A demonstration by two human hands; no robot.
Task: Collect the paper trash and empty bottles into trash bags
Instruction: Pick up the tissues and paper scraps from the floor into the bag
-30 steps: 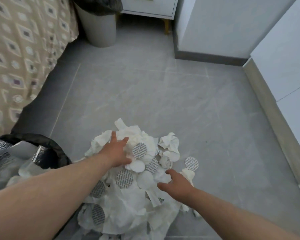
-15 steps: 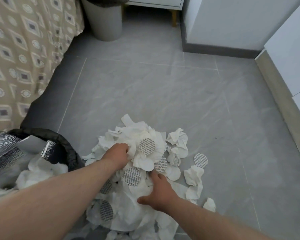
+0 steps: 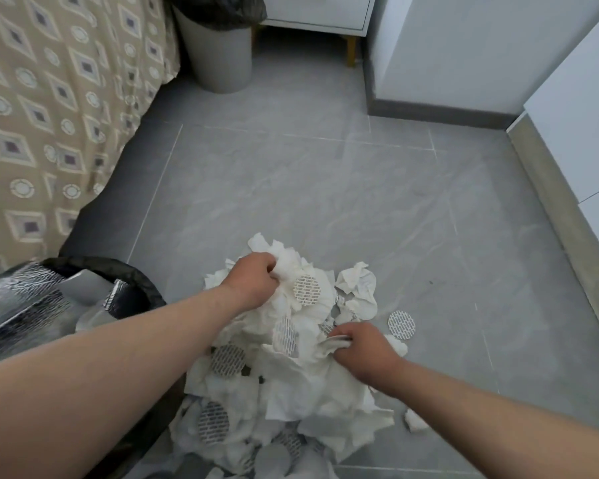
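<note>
On the grey floor at six o'clock, our left hand (image 3: pixel 255 280) and right hand (image 3: pixel 362 352) each clutch a fistful of the paper pile (image 3: pixel 291 368). The black trash bag (image 3: pixel 83 299) at nine o'clock already holds some; most remains, and one printed disc (image 3: pixel 401 324) lies apart.

1. The left hand (image 3: pixel 253 281) is clutching crumpled tissue at the far side of the paper pile (image 3: pixel 291 382).
2. The right hand (image 3: pixel 363 354) is gripping paper nearer.
3. A black trash bag (image 3: pixel 132 281) is sitting open at the left.
</note>
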